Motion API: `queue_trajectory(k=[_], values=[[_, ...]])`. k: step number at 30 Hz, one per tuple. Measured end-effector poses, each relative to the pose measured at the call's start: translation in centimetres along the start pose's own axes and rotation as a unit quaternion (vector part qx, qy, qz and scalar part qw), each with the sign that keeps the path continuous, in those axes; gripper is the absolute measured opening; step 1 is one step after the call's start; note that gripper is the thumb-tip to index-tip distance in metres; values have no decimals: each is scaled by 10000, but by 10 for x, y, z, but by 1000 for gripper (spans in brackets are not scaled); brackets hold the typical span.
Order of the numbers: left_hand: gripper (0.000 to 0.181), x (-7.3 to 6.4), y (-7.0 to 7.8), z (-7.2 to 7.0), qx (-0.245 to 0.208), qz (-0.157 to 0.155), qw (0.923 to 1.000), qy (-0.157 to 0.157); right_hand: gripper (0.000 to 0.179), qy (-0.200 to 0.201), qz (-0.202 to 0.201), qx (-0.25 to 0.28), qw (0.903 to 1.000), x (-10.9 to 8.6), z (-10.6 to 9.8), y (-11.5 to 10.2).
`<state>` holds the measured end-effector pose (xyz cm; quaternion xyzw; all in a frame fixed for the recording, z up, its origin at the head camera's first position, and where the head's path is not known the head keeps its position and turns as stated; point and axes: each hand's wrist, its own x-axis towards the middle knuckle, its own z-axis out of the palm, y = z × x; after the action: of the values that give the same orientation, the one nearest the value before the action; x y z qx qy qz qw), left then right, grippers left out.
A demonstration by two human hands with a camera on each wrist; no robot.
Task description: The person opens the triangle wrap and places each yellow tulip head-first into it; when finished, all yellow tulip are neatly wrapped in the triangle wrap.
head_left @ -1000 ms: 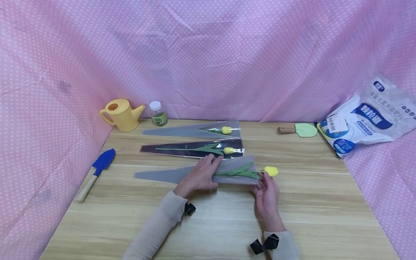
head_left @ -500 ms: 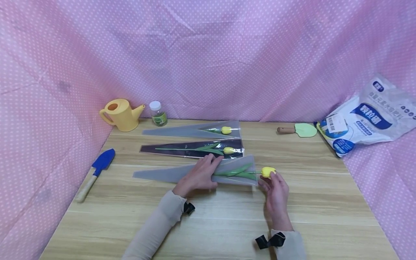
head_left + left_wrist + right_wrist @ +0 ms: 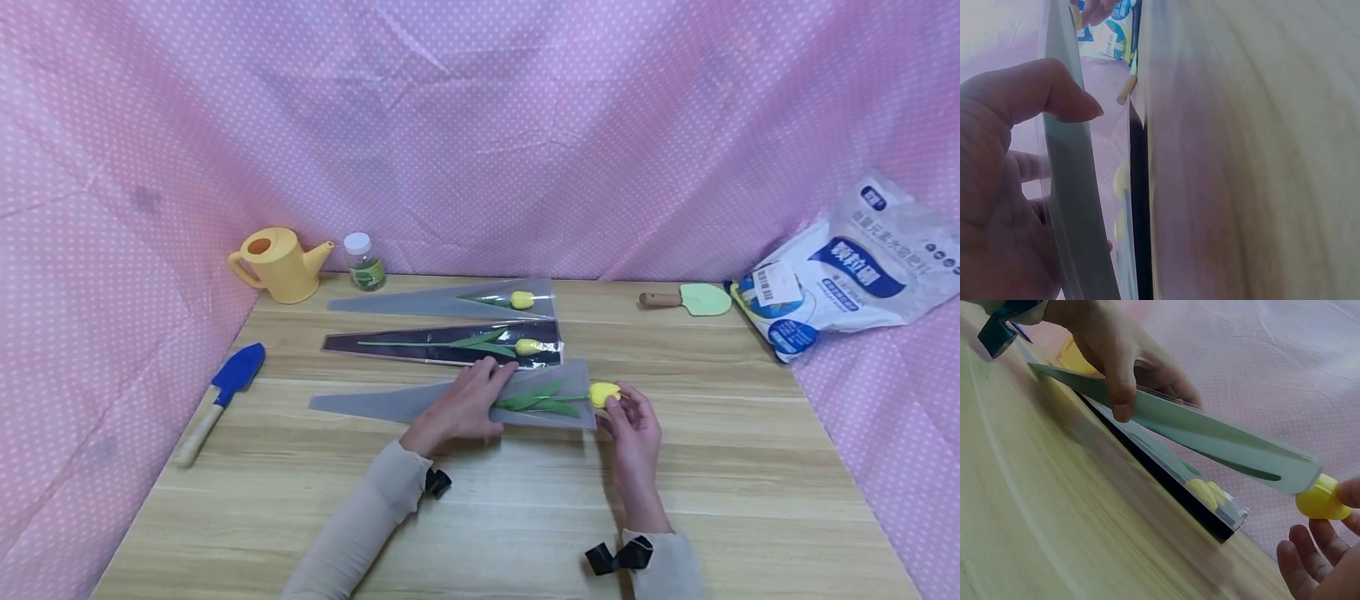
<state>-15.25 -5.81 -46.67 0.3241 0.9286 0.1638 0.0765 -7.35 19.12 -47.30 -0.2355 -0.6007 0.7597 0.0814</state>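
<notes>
My left hand holds a grey flower sleeve around its middle, thumb on one face and fingers on the other. In the right wrist view this sleeve is raised off the table. A yellow tulip has its stem and green leaves inside the clear-fronted sleeve, its bloom just outside the wide mouth. The thumb and fingers of my right hand pinch that bloom. Behind lie a dark sleeve and another grey sleeve, each with a yellow tulip in it.
A yellow watering can and a white-capped jar stand back left. A blue trowel lies at the left edge. Back right are a small green shovel and a white printed bag. Pink dotted cloth hangs around the table.
My right hand has shifted from below the bloom to its right end, and the tulip has slid left, deeper into the sleeve. My left hand stays in place on the sleeve.
</notes>
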Motion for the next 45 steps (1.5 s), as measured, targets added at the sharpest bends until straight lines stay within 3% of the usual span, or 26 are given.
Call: queue_trajectory(k=[8, 15, 23, 28, 33, 37, 41, 45], values=[[101, 0, 0, 1, 80, 0, 10000, 21, 22, -12, -343, -154, 9993, -2, 5, 1], [101, 0, 0, 1, 64, -70, 10000, -3, 32, -109, -687, -305, 9971, 0, 0, 3], [100, 0, 1, 1, 48, -33, 10000, 9, 24, -83, -949, -203, 9952, 0, 3, 6], [100, 0, 1, -1, 48, -41, 10000, 15, 25, -194, -1102, -667, 9915, -1, 5, 7], [101, 0, 1, -2, 1, -88, 9999, 57, 38, -556, -1173, -1188, 9844, -3, 4, 8], [101, 0, 0, -3, 57, -89, 9999, 100, 47, -865, -1001, -1465, 9803, -5, 4, 7], [102, 1, 0, -3, 97, -89, 9999, 105, 55, -1261, -502, -1704, 9760, -7, 3, 6], [102, 1, 0, -2, 132, -85, 9998, 111, 65, -1717, -94, -1401, 9751, -8, 3, 7]])
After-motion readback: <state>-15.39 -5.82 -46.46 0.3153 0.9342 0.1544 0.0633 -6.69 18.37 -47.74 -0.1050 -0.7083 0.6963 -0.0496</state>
